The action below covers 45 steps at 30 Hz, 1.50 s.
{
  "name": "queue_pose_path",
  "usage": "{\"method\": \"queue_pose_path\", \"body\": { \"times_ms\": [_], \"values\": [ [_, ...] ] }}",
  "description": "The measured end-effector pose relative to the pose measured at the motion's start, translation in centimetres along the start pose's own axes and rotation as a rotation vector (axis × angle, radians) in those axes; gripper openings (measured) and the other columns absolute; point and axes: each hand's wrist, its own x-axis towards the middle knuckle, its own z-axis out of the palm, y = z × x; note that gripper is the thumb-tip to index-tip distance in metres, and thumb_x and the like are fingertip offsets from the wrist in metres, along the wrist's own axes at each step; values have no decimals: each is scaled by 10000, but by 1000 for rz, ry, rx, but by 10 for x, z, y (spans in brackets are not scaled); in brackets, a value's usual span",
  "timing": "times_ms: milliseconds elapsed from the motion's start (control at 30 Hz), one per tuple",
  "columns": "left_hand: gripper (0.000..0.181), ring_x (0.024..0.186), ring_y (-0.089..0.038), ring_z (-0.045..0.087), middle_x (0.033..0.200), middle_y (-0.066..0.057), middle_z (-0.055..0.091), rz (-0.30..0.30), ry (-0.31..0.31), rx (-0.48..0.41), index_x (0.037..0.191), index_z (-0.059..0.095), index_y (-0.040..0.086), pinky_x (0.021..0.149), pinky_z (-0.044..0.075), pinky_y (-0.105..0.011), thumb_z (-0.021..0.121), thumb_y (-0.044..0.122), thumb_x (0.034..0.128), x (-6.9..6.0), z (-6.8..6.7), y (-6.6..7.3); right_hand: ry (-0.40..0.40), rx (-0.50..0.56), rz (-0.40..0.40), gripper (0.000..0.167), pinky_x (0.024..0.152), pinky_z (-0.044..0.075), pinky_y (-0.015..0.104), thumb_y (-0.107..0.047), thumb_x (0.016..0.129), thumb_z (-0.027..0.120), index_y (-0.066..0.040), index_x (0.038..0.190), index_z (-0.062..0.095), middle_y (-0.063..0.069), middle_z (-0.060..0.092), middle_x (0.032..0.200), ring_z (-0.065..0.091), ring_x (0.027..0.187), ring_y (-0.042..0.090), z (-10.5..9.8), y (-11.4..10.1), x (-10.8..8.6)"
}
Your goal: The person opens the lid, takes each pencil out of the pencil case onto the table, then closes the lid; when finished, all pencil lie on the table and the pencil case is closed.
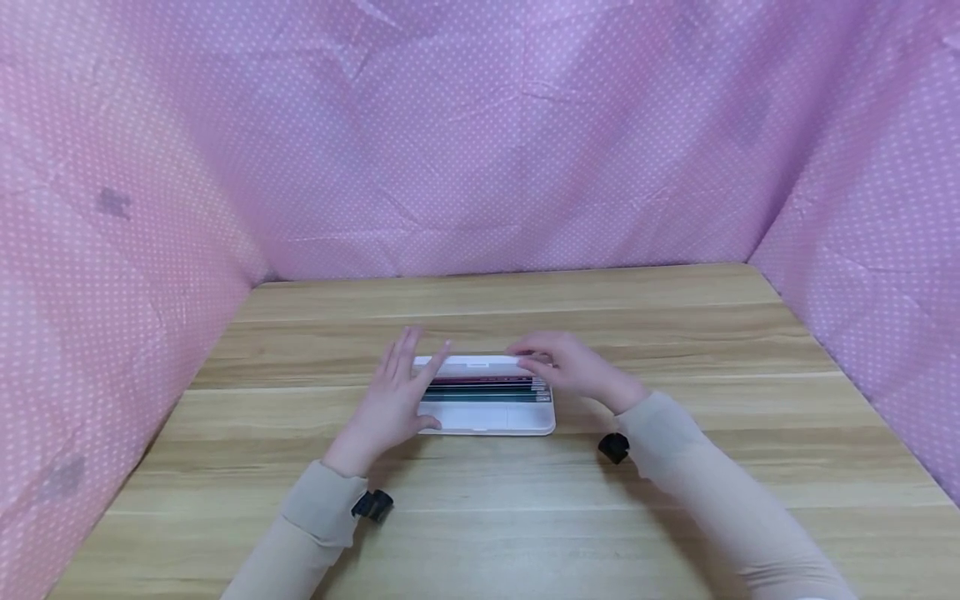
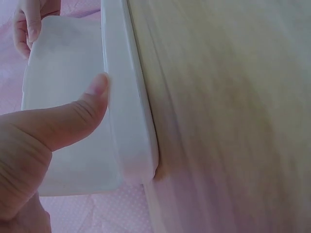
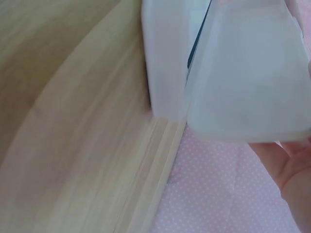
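A white pencil case lies on the wooden table with its lid raised along the far side. Several dark pencils lie side by side in it, some green and one reddish. At the case's left end is my left hand, fingers spread and fairly straight; in the left wrist view its thumb reaches to the case's front rim. My right hand pinches the right end of the lid between thumb and fingers. Part of that hand is hidden behind the lid in the right wrist view.
The wooden table stretches around the case on all sides. Pink dotted cloth hangs behind the table and along its left and right sides. A small black wrist device sits by each sleeve cuff.
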Motion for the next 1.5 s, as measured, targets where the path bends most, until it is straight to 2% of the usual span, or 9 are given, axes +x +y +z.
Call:
{"method": "queue_pose_path", "body": {
  "times_ms": [133,200,333,467,633,733,933,1167,1500],
  "values": [
    [1168,1449,-401,-35,1568,-190,-159,-27,-49,-47,1529,157,196,1159,118,-563,862,394,618,-1,1,0,160,-32,-25,151,838,556,321,8,864,641,7,1004,696,126,711,995,675,933,243,2,0,7],
    [1157,1449,-396,-58,1564,-197,-168,-33,-62,-63,1528,157,191,1156,118,-564,859,383,629,-1,1,0,226,-81,-15,122,824,559,329,16,850,654,-6,956,711,111,715,952,678,896,234,3,-1,11],
    [1143,1448,-400,-59,1561,-231,-133,-40,-81,-79,1525,172,164,1153,132,-564,856,381,636,-1,0,-1,272,-264,37,150,832,550,358,-61,859,675,-37,999,722,96,701,980,666,909,233,4,-3,15],
    [1089,1444,-423,0,1567,-245,-54,-53,-100,-108,1510,232,131,1148,152,-573,848,380,648,-1,-1,-2,152,-464,116,432,964,479,424,-258,878,676,-56,1254,605,135,612,1220,584,1108,289,5,0,18],
    [986,1434,-433,103,1567,-221,123,-87,-154,-172,1485,309,126,1131,168,-602,828,372,683,-1,-2,-5,-67,-516,254,725,1137,226,548,-412,920,577,-91,1493,271,158,272,1539,272,1388,411,7,9,18],
    [958,1432,-418,143,1555,-201,197,-105,-190,-195,1478,327,123,1126,173,-609,811,396,697,0,-2,-8,-125,-492,311,751,1149,133,582,-444,947,510,-116,1523,155,139,110,1588,135,1430,424,8,12,19],
    [918,1442,-377,149,1546,-176,242,-136,-259,-231,1469,347,122,1127,163,-613,776,438,722,2,0,-11,-214,-454,404,744,1158,18,582,-499,980,388,-144,1531,36,101,-76,1597,-24,1457,377,12,20,28],
    [919,1442,-370,160,1537,-181,262,-151,-290,-239,1470,345,118,1124,174,-614,764,461,727,4,2,-13,-294,-431,471,765,1148,-24,599,-505,985,362,-128,1526,-24,126,-135,1584,-96,1448,382,13,25,34],
    [893,1442,-363,167,1529,-188,279,-161,-302,-242,1462,361,115,1125,178,-609,757,460,740,2,3,-14,-310,-379,511,758,1148,-26,592,-487,981,393,-126,1528,12,142,-134,1581,-82,1446,395,18,28,36]
  ]
}}
